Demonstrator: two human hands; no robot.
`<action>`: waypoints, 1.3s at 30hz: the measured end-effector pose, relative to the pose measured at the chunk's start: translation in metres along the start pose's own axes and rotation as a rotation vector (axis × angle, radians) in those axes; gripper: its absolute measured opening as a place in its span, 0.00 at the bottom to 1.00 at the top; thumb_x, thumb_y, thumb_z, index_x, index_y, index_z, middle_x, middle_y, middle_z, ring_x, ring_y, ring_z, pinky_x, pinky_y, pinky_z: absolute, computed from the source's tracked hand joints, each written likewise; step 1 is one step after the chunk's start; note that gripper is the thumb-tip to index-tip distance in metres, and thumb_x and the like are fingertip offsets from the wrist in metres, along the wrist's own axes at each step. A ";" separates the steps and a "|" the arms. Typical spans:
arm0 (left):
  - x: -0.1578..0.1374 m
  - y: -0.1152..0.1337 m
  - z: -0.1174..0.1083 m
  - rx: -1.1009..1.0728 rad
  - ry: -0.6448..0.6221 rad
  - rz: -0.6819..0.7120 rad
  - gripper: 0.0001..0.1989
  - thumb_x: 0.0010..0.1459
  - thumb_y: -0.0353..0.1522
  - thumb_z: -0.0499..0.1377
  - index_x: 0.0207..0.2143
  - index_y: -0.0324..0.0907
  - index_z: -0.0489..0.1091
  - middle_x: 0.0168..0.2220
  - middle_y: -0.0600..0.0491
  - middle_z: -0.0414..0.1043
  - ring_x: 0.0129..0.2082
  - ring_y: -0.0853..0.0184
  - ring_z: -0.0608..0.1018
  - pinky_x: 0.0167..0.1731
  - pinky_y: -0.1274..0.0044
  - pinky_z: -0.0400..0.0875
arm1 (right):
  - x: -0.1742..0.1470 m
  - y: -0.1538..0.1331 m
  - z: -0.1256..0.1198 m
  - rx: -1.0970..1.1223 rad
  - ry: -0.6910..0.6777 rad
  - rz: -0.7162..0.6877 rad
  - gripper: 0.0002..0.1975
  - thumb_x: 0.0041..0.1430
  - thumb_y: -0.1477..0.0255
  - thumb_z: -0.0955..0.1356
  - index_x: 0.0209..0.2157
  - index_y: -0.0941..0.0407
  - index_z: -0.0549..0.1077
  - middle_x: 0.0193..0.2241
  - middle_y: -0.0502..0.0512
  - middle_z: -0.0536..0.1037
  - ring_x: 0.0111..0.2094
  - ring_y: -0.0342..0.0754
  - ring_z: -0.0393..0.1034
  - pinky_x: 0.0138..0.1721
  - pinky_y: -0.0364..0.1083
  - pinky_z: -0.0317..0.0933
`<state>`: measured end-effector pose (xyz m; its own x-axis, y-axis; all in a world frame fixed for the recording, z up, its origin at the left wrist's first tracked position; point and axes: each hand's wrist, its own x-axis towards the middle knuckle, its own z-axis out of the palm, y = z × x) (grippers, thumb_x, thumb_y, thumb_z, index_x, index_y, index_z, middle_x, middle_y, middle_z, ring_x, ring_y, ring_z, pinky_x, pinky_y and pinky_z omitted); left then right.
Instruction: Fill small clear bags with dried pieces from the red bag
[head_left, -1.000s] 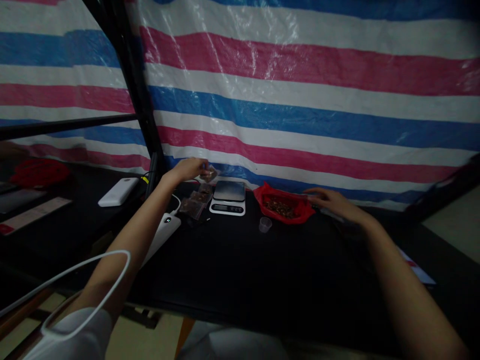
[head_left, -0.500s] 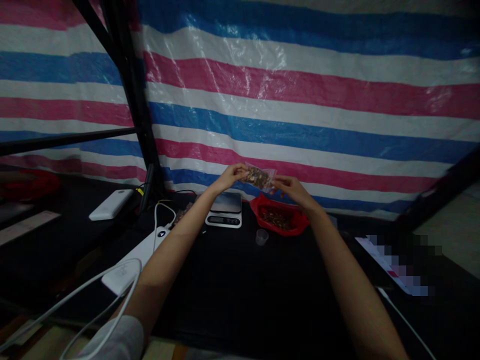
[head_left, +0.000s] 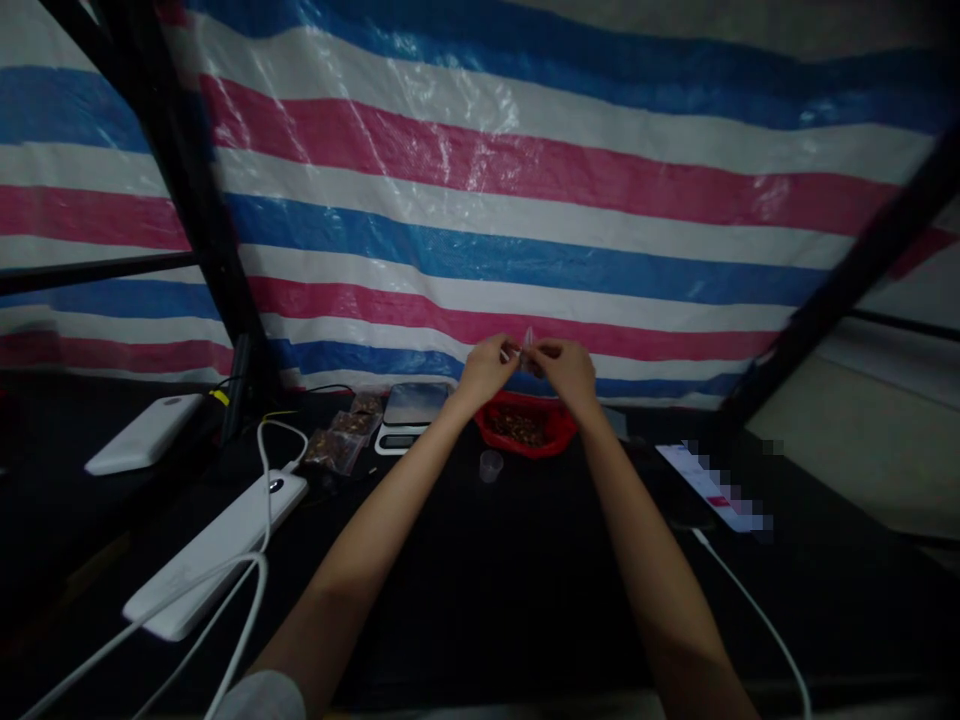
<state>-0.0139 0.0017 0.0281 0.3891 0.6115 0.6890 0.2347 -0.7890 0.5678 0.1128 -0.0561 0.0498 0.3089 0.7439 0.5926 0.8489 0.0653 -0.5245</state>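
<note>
A white power bank [head_left: 214,545] with a white cable [head_left: 255,500] lies nearest on the black table [head_left: 480,600], left of the arms. Farther in sit a small clear cup [head_left: 490,465], filled packets [head_left: 334,448], a scale [head_left: 411,415] and a red bag [head_left: 525,428] of brown pieces. Above that bag, the left hand [head_left: 489,368] and right hand [head_left: 564,368] meet, fingers pinched together on a small clear pouch [head_left: 527,345] held between them. A striped tarp [head_left: 525,200] hangs behind.

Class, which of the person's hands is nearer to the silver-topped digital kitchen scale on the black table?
Left. The left hand hovers just right of the scale; the right hand is farther right, above the red bag.
</note>
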 end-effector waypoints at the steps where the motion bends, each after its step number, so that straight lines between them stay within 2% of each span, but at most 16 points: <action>1: 0.001 0.004 0.000 0.037 0.056 0.007 0.05 0.51 0.28 0.54 0.33 0.39 0.65 0.30 0.51 0.69 0.29 0.69 0.70 0.33 0.77 0.63 | -0.002 -0.002 -0.003 -0.031 0.042 -0.008 0.14 0.51 0.59 0.65 0.29 0.53 0.77 0.24 0.53 0.77 0.28 0.48 0.71 0.26 0.42 0.58; 3: 0.002 0.010 0.000 0.095 0.086 0.039 0.04 0.51 0.30 0.55 0.31 0.39 0.66 0.29 0.51 0.69 0.29 0.68 0.70 0.33 0.76 0.63 | -0.004 -0.004 -0.008 -0.065 0.103 -0.030 0.14 0.52 0.60 0.64 0.31 0.53 0.77 0.26 0.53 0.78 0.30 0.48 0.72 0.28 0.42 0.59; 7: -0.002 0.018 -0.003 0.159 -0.106 0.100 0.07 0.53 0.34 0.55 0.27 0.40 0.67 0.28 0.51 0.70 0.28 0.68 0.71 0.30 0.77 0.63 | -0.004 -0.005 -0.008 -0.028 0.057 -0.045 0.14 0.53 0.60 0.64 0.31 0.53 0.77 0.28 0.54 0.78 0.32 0.49 0.72 0.31 0.43 0.60; 13: -0.005 0.016 0.000 0.314 -0.023 0.017 0.11 0.56 0.38 0.52 0.31 0.40 0.67 0.31 0.49 0.71 0.33 0.64 0.72 0.32 0.76 0.62 | -0.003 -0.006 0.000 0.108 -0.060 -0.022 0.17 0.57 0.60 0.61 0.33 0.54 0.77 0.29 0.52 0.78 0.32 0.48 0.72 0.31 0.43 0.61; 17: -0.003 0.012 0.001 0.336 -0.081 -0.069 0.14 0.57 0.40 0.50 0.33 0.40 0.69 0.32 0.48 0.72 0.34 0.62 0.73 0.32 0.75 0.62 | -0.004 -0.006 0.002 0.076 -0.095 0.018 0.19 0.57 0.59 0.60 0.32 0.55 0.77 0.27 0.54 0.78 0.31 0.49 0.72 0.31 0.43 0.61; 21: 0.000 0.008 -0.001 0.376 -0.133 -0.159 0.14 0.56 0.38 0.49 0.33 0.39 0.70 0.32 0.48 0.73 0.34 0.61 0.74 0.30 0.75 0.62 | -0.001 -0.001 0.005 0.145 -0.155 0.014 0.19 0.58 0.60 0.59 0.34 0.55 0.77 0.28 0.55 0.78 0.33 0.49 0.72 0.31 0.43 0.62; 23: 0.001 0.005 -0.003 0.359 -0.169 -0.157 0.14 0.56 0.36 0.49 0.33 0.39 0.71 0.31 0.48 0.74 0.33 0.62 0.74 0.30 0.75 0.62 | 0.000 0.002 0.006 0.169 -0.168 0.001 0.17 0.58 0.61 0.60 0.33 0.55 0.77 0.28 0.54 0.78 0.34 0.49 0.72 0.31 0.43 0.62; 28: 0.004 0.000 -0.006 0.205 -0.295 -0.037 0.14 0.57 0.36 0.49 0.31 0.40 0.72 0.29 0.52 0.75 0.30 0.66 0.74 0.31 0.78 0.62 | 0.000 0.006 0.005 0.177 -0.150 -0.058 0.12 0.52 0.63 0.66 0.33 0.55 0.77 0.29 0.54 0.79 0.34 0.48 0.73 0.34 0.43 0.62; 36: 0.003 -0.007 -0.006 0.121 -0.372 -0.012 0.15 0.55 0.40 0.52 0.28 0.41 0.72 0.27 0.53 0.74 0.29 0.68 0.74 0.32 0.79 0.63 | 0.005 0.020 0.013 0.240 -0.223 -0.022 0.08 0.49 0.69 0.67 0.30 0.56 0.77 0.25 0.54 0.78 0.31 0.48 0.73 0.32 0.43 0.63; 39: 0.004 -0.012 -0.004 0.078 -0.374 -0.019 0.14 0.55 0.39 0.52 0.28 0.41 0.72 0.26 0.54 0.74 0.27 0.69 0.73 0.31 0.79 0.63 | 0.005 0.022 0.016 0.265 -0.192 -0.001 0.08 0.49 0.70 0.67 0.29 0.57 0.77 0.25 0.55 0.78 0.30 0.47 0.73 0.31 0.43 0.63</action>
<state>-0.0188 0.0139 0.0261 0.6787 0.5738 0.4583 0.3067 -0.7885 0.5331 0.1258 -0.0402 0.0318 0.2003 0.8537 0.4807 0.7002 0.2185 -0.6798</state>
